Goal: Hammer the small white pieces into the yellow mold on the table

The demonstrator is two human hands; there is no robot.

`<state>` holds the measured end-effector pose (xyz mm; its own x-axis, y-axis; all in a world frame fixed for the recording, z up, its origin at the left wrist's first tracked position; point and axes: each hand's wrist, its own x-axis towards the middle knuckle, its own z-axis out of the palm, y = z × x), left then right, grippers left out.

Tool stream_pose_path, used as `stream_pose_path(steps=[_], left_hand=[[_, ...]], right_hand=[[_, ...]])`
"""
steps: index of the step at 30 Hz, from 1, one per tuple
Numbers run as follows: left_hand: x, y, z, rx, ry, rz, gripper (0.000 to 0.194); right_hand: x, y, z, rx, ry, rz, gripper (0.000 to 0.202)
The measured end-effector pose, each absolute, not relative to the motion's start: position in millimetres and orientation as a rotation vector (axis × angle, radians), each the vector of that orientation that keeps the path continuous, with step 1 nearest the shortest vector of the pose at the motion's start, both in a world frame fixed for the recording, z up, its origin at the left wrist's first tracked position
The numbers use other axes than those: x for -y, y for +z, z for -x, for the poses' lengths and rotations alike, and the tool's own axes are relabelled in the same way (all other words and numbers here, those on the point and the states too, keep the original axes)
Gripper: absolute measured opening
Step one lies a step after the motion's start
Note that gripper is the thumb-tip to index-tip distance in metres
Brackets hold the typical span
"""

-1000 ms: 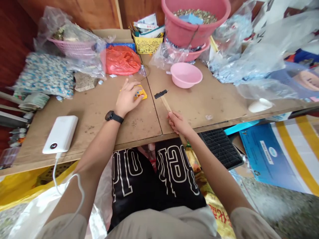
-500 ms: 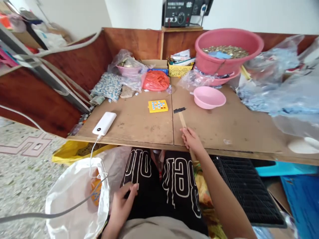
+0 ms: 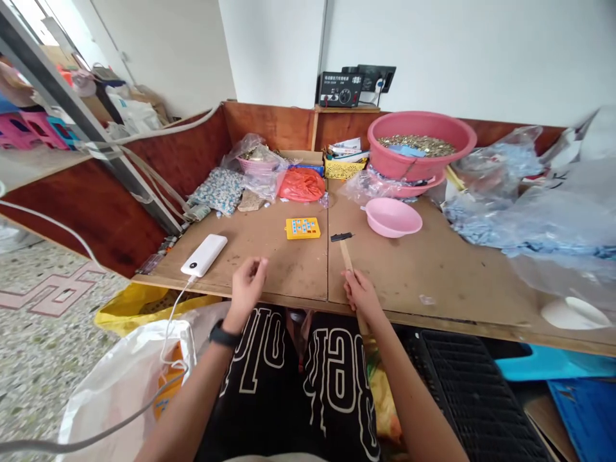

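"Hammer (image 3: 347,256) first, or the lettering?"

"Lettering. White Chinese characters mark the black power unit (image 3: 340,88) on the ledge (image 3: 353,110), too small for me to read surely. Big white-outlined letters cover the black trousers (image 3: 260,385) (they look stylised, so I won't swear to a word)."

"And the surface?"

"Brown desk (image 3: 283,273), stained in spots, with a dark seam (image 3: 328,269) running front to back. Red-brown boards (image 3: 269,125) edge its back and left, a white wall (image 3: 457,58) rises behind, and the floor (image 3: 43,346) is speckled. Towards the back sit a red plastic bag (image 3: 301,185), a yellow openwork basket (image 3: 345,168) and a large rose-pink tub (image 3: 409,168) of brassy bits (image 3: 428,145)."

"Now the hammer itself?"

"Pale wooden handle, narrow black head set crosswise. It is just right of the seam, head pointing away from the person, between the yellow case (image 3: 303,236) and the small pink basin (image 3: 393,221). Whether the head touches the desk, I can't tell."

"The hands?"

"The right hand (image 3: 360,294) is wrapped round the handle. The left hand (image 3: 248,282) is near the front edge, fingers curled towards the thumb; I can't tell whether it pinches anything. The yellow case lies flat, with blue-and-white pieces (image 3: 303,224) in rows."
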<state>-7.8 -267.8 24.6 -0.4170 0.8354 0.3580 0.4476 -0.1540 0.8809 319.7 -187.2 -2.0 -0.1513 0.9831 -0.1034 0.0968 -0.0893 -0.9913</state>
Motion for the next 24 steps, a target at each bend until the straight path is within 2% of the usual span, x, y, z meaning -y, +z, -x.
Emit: stream_pose_path(steps=[5,10,14,17,19,21,24], left_hand=[[119,39,61,-1.998,1.552,-1.454,0.028],[34,74,151,-2.486,1.379,-1.54,0.034],[2,91,232,-2.654,1.217,-1.609,0.073],[-13,83,275,-2.747,0.987,-1.487,0.124],[-20,81,291,-2.875,0.889,-1.44,0.139],[-23,88,298,-2.907,0.776,-1.422,0.131],[-19,118,296,-2.827,0.687,-1.398,0.085]], right_hand=[[193,-4,-322,1.223,1.395,1.245,0.066],[197,-8,-320,1.143,1.426,1.249,0.069],[195,-12,-319,1.092,1.452,1.271,0.067],[193,-12,-319,1.075,1.493,1.271,0.068],[191,-12,-319,1.056,1.512,1.27,0.07],[190,-13,-320,1.021,1.517,1.27,0.073],[189,-13,-322,0.989,1.519,1.27,0.071]])
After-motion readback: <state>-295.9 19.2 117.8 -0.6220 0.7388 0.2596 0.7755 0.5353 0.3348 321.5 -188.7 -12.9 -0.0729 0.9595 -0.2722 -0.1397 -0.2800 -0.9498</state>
